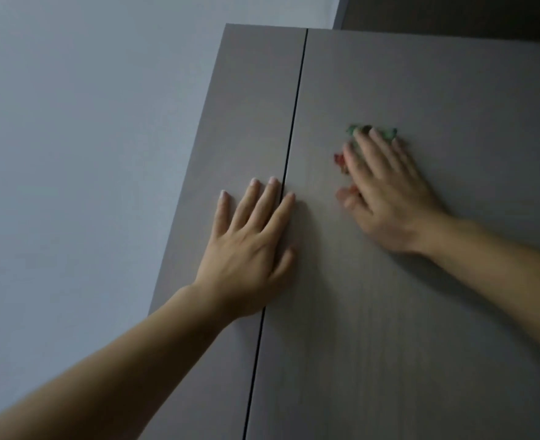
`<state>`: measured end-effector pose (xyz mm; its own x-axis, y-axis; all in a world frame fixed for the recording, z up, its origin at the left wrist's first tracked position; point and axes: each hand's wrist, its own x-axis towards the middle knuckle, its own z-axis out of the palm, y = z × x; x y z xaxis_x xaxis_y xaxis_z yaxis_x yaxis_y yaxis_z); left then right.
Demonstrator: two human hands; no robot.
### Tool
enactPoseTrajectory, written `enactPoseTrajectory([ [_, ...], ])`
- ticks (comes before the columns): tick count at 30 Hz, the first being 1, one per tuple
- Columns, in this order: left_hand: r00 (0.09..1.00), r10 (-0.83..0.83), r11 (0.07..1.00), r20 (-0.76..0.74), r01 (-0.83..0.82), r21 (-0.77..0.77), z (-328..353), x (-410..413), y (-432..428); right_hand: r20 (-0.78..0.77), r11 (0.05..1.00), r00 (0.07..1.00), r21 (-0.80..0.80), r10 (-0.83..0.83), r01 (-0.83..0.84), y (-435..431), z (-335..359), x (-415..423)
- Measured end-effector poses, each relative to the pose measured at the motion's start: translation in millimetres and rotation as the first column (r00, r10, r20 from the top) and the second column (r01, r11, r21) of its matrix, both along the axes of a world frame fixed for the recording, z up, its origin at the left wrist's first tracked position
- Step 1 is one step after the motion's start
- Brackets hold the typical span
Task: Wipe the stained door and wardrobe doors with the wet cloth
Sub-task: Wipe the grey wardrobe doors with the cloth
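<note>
Two grey-brown wardrobe doors fill the view, a narrow left door (249, 106) and a wide right door (437, 312), split by a dark vertical gap (294, 122). My left hand (249, 246) lies flat with straight fingers across that gap, pressing on both doors. My right hand (386, 188), blurred, presses flat on the right door over a small cloth (373, 131). Only green bits of the cloth above my fingertips and red bits at the left side of the hand show; the hand hides all other parts of it.
A plain pale wall (87, 154) runs along the left of the wardrobe. A darker panel (453, 14) sits above the wardrobe's top edge at the upper right.
</note>
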<state>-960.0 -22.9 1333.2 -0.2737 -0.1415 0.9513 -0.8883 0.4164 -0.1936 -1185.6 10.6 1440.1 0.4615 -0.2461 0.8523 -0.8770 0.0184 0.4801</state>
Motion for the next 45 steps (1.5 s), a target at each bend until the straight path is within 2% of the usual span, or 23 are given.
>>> enactPoseTrajectory([
  [2, 0.998, -0.065, 0.998, -0.015, 0.065, -0.017, -4.7, 7.7, -0.3, -0.209, 1.000, 0.977, 0.011, 0.028, -0.027, -4.5, -42.6, 4.8],
  [4, 0.996, -0.083, 0.996, -0.039, 0.082, -0.019, -11.3, 19.5, -2.6, -0.313, 0.999, 0.950, 0.033, 0.003, 0.007, -4.9, -43.6, -0.2],
  [6, 0.996, -0.039, 0.999, -0.076, 0.037, -0.022, -20.9, 33.4, -7.8, -0.228, 1.000, 0.974, 0.013, -0.008, 0.011, -4.7, -9.4, 6.5],
  [9, 0.992, 0.014, 0.999, -0.127, -0.019, -0.035, -39.8, 45.6, -13.0, 0.106, 1.000, 0.994, 0.017, -0.021, 0.019, -6.5, 48.7, 49.7],
  [10, 0.989, 0.009, 0.999, -0.147, -0.015, -0.036, -45.5, 47.2, -13.2, 0.130, 0.999, 0.991, 0.018, -0.029, 0.027, -9.2, 51.5, 70.0],
  [11, 0.986, -0.001, 0.999, -0.164, -0.005, -0.037, -50.4, 48.5, -13.8, 0.080, 1.000, 0.997, 0.025, -0.018, 0.016, -12.5, 43.8, 88.7],
  [14, 0.990, 0.006, 0.999, -0.142, -0.013, -0.053, -61.4, 53.1, -16.5, -0.281, 0.996, 0.959, 0.083, 0.043, -0.020, -17.8, -9.7, 111.0],
  [16, 0.992, 0.017, 0.998, -0.121, -0.024, -0.058, -66.9, 55.9, -18.3, -0.373, 0.995, 0.926, 0.104, 0.050, -0.012, -13.2, -17.8, 105.8],
  [18, 0.992, 0.018, 0.998, -0.123, -0.025, -0.052, -72.5, 56.8, -18.7, -0.286, 0.995, 0.958, 0.096, 0.012, 0.017, -12.0, 12.0, 110.8],
  [21, 0.991, 0.020, 0.998, -0.129, -0.027, -0.058, -86.2, 55.4, -16.5, -0.042, 0.996, 0.998, 0.075, -0.038, 0.041, -13.2, 65.3, 139.9],
  [23, 0.991, 0.018, 0.997, -0.130, -0.027, -0.067, -94.8, 56.3, -16.1, -0.031, 0.997, 0.998, 0.066, -0.046, 0.048, -16.0, 60.8, 165.2],
  [25, 0.993, 0.019, 0.998, -0.120, -0.027, -0.062, -102.2, 58.1, -15.0, -0.215, 0.994, 0.977, 0.107, -0.008, 0.031, -17.6, 25.1, 175.7],
  [26, 0.993, 0.021, 0.998, -0.116, -0.027, -0.055, -104.4, 59.6, -15.2, -0.344, 0.992, 0.939, 0.121, 0.016, 0.028, -18.3, 4.3, 173.0],
  [28, 0.993, 0.022, 0.999, -0.114, -0.027, -0.041, -106.7, 60.2, -15.0, -0.487, 0.987, 0.873, 0.151, 0.034, 0.046, -16.6, -12.2, 162.2],
  [30, 0.992, 0.024, 0.999, -0.123, -0.029, -0.037, -106.8, 58.6, -13.8, -0.431, 0.987, 0.903, 0.139, -0.009, 0.076, -15.0, 12.8, 159.3],
  [33, 0.991, 0.017, 0.999, -0.134, -0.021, -0.030, -107.2, 56.8, -12.6, -0.159, 0.994, 0.986, 0.084, -0.053, 0.067, -15.2, 52.6, 167.5],
  [34, 0.991, 0.014, 0.999, -0.134, -0.019, -0.029, -107.4, 57.6, -12.9, -0.128, 0.994, 0.990, 0.083, -0.055, 0.066, -15.0, 46.6, 172.9],
  [35, 0.991, 0.012, 0.999, -0.134, -0.016, -0.029, -107.9, 58.8, -13.0, -0.154, 0.995, 0.987, 0.083, -0.049, 0.062, -16.9, 31.2, 176.1],
  [38, 0.992, 0.022, 0.999, -0.128, -0.027, -0.037, -109.8, 60.7, -15.0, -0.438, 0.991, 0.897, 0.131, 0.062, -0.004, -23.2, -38.4, 159.3],
  [40, 0.993, 0.024, 0.999, -0.120, -0.030, -0.045, -111.2, 62.2, -15.9, -0.515, 0.991, 0.856, 0.131, 0.050, 0.021, -17.9, -42.1, 132.4],
  [41, 0.993, 0.024, 0.998, -0.114, -0.030, -0.047, -111.3, 63.0, -16.4, -0.461, 0.994, 0.887, 0.106, 0.019, 0.034, -14.6, -27.4, 120.3],
  [43, 0.993, 0.029, 0.998, -0.115, -0.035, -0.048, -111.1, 62.4, -17.2, -0.209, 0.997, 0.977, 0.059, -0.031, 0.044, -11.2, 14.5, 97.4],
  [45, 0.991, 0.021, 0.999, -0.129, -0.026, -0.039, -111.4, 58.9, -16.6, 0.016, 0.999, 0.999, 0.038, -0.039, 0.038, -7.7, 31.8, 91.7],
])
